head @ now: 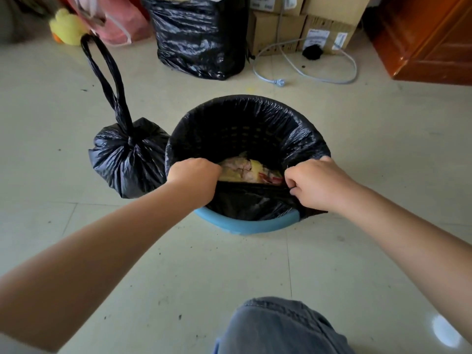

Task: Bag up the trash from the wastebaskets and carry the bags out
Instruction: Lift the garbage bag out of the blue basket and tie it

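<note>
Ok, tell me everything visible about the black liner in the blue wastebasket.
The black liner is thin, glossy, crinkled plastic. Its far edge is folded over the rim of the blue wastebasket; the near edge is lifted off, baring the blue rim. The left hand and right hand each grip that near edge, stretched taut between them. It is open, showing crumpled yellowish and pinkish trash inside. A tied black bag sits against its left side.

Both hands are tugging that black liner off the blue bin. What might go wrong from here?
1. The left hand and right hand bunch thin liner plastic; a hard pull might tear it.
2. The far edge is still folded over the bin rim, so the bin may lift or tip with it.
3. The trash sits uncovered and might spill onto the floor.
</note>
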Action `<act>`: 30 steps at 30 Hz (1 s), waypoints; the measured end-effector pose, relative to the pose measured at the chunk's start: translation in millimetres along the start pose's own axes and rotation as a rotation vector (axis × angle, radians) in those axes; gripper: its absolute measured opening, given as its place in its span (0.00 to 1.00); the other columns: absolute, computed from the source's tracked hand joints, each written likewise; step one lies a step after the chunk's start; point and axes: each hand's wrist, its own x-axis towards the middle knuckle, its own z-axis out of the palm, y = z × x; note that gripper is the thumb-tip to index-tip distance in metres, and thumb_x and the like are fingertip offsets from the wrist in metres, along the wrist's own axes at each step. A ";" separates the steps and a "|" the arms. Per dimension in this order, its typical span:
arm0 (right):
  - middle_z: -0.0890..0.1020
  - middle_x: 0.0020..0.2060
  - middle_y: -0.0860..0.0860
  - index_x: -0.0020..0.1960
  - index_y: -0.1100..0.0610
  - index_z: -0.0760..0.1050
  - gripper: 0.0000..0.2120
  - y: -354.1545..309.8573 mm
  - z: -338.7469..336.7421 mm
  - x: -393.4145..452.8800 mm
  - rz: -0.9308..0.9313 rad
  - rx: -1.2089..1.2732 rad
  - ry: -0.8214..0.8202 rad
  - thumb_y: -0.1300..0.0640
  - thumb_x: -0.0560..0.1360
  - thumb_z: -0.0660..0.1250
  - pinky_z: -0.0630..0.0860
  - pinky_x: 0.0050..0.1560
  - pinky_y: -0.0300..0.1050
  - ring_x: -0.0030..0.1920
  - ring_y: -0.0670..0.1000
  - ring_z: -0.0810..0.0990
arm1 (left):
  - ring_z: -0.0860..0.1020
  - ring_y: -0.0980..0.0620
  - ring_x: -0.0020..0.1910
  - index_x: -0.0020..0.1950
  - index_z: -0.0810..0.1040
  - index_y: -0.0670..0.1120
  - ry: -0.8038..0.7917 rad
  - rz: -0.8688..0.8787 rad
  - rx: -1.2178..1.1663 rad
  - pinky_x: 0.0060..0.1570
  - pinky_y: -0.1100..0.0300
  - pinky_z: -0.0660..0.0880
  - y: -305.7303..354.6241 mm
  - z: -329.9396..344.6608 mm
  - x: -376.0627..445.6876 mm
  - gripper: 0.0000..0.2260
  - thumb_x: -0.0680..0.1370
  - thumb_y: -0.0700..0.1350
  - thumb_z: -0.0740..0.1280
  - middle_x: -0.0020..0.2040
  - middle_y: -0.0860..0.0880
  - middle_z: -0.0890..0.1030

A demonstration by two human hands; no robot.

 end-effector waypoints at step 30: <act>0.67 0.23 0.50 0.31 0.60 0.69 0.13 43.3 23.5 -37.2 0.320 0.713 0.525 0.65 0.75 0.62 0.62 0.29 0.38 0.29 0.54 0.65 | 0.76 0.41 0.43 0.51 0.76 0.41 0.431 -0.284 -0.616 0.38 0.57 0.66 -23.6 -16.6 -20.8 0.09 0.78 0.41 0.58 0.42 0.41 0.78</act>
